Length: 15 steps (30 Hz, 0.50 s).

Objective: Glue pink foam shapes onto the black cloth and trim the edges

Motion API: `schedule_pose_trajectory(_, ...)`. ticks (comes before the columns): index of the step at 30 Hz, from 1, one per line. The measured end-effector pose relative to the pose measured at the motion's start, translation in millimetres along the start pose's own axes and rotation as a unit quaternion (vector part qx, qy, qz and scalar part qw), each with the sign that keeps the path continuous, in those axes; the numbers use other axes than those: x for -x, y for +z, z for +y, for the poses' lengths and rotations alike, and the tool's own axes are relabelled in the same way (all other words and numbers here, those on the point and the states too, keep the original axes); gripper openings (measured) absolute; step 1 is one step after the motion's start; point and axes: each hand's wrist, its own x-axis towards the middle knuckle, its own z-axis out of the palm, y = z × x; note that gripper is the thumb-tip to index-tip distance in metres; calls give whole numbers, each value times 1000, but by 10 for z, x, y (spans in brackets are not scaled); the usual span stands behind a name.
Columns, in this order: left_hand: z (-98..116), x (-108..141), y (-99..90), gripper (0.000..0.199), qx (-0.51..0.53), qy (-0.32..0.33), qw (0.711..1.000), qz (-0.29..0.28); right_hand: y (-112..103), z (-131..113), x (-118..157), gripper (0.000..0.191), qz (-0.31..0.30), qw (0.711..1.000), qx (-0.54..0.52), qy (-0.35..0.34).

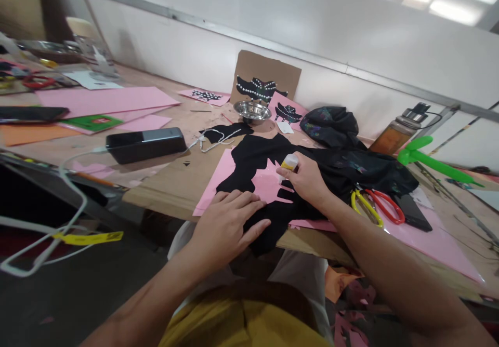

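Black cloth (251,152) with a jagged cut-out lies over pink paper (206,194) at the table's front edge, and pink shows through the opening. My left hand (232,219) rests on the cloth's lower left part, fingers spread, holding nothing. Closed around a small white bottle (289,164) with a yellow label, my right hand (306,178) tilts it nose-down at the right side of the opening. The bottle's tip is near the cloth's narrow black strips. Yellow-handled scissors (366,208) and red-handled scissors (385,207) lie right of my right forearm.
Behind the cloth are a metal bowl (252,110) and beaded black pieces on cardboard (268,66). A black power bank (146,144) with a white cable is at left. At right stand a drink bottle (397,129) and a green balloon (436,165). Pink sheets (105,100) lie far left.
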Motion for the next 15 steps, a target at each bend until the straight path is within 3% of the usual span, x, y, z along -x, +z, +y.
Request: schedule_pose_trajectory(15, -8, 3, 11, 39, -3, -1, 1000, -6, -14, -52, 40, 27, -1, 1000, -7, -3)
